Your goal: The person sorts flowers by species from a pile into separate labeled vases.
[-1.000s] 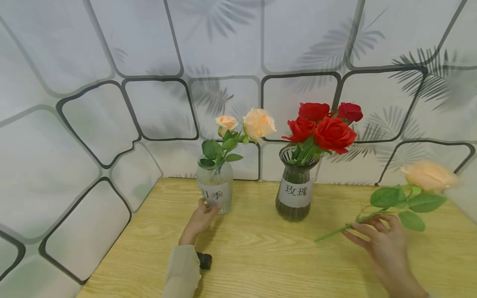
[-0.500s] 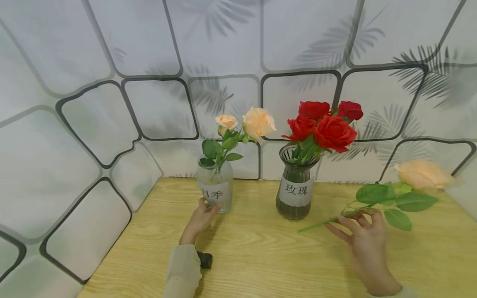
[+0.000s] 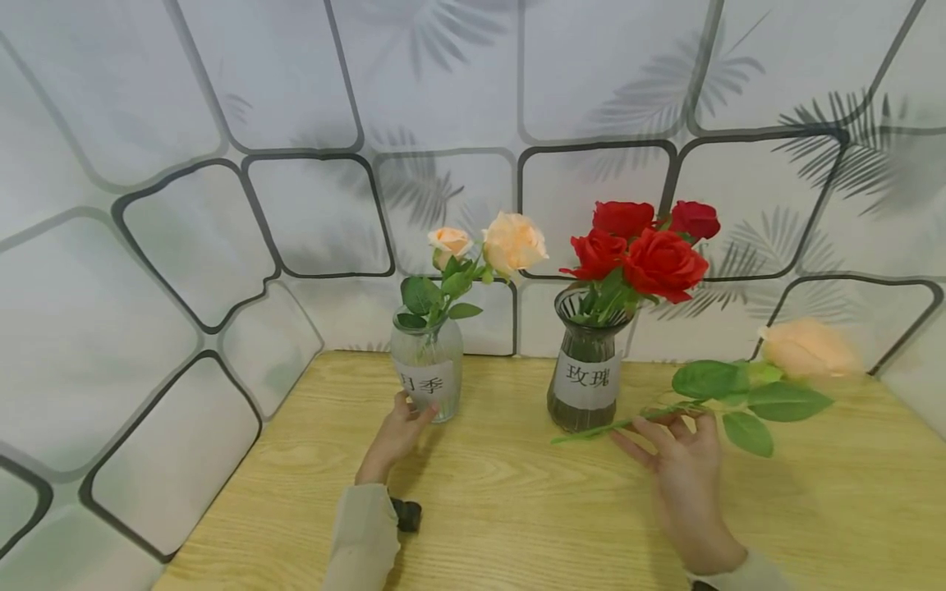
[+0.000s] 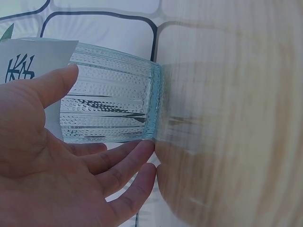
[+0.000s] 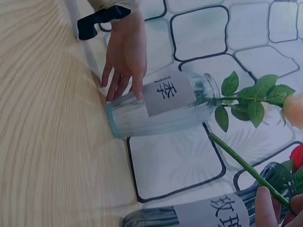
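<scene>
My left hand (image 3: 397, 435) holds the lower part of a clear ribbed glass vase (image 4: 109, 106), thumb over its white paper label and fingers round the other side. Two peach roses (image 3: 515, 245) with green leaves stand in that vase. My right hand (image 3: 683, 476) pinches the green stem (image 5: 241, 161) of a single peach rose (image 3: 807, 349). This rose lies nearly level above the table, its bloom out to the right and its bare stem end pointing left. In the head view the stem end overlaps the base of a dark glass vase (image 3: 586, 341).
Several red roses (image 3: 661, 264) fill the dark vase, which carries its own white label (image 3: 587, 382). Both vases stand upright near the back of the wood-grain table (image 3: 488, 509). Patterned wall covering (image 3: 458, 98) rises behind and on the left.
My right hand has moved left with the peach rose, bringing the stem end from the right of the dark vase to its base. The left hand and both vases have stayed put.
</scene>
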A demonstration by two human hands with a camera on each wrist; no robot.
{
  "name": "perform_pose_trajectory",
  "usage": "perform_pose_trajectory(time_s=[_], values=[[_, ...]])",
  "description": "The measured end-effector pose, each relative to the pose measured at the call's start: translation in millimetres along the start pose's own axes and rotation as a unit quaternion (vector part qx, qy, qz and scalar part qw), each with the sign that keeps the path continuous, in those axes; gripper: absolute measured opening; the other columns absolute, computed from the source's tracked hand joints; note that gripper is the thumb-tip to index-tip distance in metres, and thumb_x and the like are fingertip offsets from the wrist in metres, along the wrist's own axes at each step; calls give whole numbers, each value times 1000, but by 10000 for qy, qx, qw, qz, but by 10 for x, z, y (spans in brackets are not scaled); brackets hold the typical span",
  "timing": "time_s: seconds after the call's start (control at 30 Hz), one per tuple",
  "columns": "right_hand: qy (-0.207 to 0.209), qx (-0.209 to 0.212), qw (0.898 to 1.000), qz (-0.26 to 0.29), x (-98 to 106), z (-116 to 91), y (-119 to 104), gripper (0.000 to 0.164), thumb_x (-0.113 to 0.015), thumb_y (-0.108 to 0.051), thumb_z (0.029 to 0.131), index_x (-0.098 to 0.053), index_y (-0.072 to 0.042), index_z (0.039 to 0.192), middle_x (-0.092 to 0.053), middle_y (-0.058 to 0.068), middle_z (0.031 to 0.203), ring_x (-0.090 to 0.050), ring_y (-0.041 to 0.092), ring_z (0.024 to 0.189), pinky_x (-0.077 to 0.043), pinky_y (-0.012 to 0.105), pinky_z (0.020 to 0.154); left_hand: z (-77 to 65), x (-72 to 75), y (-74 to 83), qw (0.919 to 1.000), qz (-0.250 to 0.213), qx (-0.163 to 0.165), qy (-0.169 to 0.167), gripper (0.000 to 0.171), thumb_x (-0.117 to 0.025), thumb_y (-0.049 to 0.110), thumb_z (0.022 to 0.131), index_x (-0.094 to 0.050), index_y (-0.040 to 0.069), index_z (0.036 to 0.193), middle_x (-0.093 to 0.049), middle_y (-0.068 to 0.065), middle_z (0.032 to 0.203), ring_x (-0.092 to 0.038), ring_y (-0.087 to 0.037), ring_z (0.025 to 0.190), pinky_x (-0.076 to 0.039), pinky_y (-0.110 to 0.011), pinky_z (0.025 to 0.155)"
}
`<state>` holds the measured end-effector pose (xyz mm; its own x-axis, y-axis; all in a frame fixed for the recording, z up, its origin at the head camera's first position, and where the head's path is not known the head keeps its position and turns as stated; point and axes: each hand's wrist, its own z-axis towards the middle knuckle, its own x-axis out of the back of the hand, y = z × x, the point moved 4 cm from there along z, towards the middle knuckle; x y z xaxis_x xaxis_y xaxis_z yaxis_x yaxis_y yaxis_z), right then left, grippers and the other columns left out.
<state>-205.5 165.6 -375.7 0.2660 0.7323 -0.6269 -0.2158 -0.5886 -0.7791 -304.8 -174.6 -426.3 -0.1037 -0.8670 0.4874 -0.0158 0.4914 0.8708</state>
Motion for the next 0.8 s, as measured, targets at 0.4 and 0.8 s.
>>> perform_pose_trajectory(time_s=[0.4, 0.8], values=[[-107, 181, 9969, 753, -310, -88, 103, 46, -52, 26, 90, -48, -13, 115, -53, 3, 83, -61, 17, 80, -60, 48, 79, 13, 2, -19, 10000, -13, 43, 33, 73, -52, 30, 108, -14, -13, 153, -38, -40, 147, -42, -51, 135, -39, -62, 107], [91, 121, 9977, 654, -562, -147, 183, 47, -53, 26, 89, -48, -11, 118, -52, 6, 98, -62, 17, 85, -60, 46, 81, 11, 2, -19, 10000, -34, 5, 17, 73, -52, 29, 108, -14, -13, 153, -38, -41, 147, -42, -52, 135, -40, -62, 106]])
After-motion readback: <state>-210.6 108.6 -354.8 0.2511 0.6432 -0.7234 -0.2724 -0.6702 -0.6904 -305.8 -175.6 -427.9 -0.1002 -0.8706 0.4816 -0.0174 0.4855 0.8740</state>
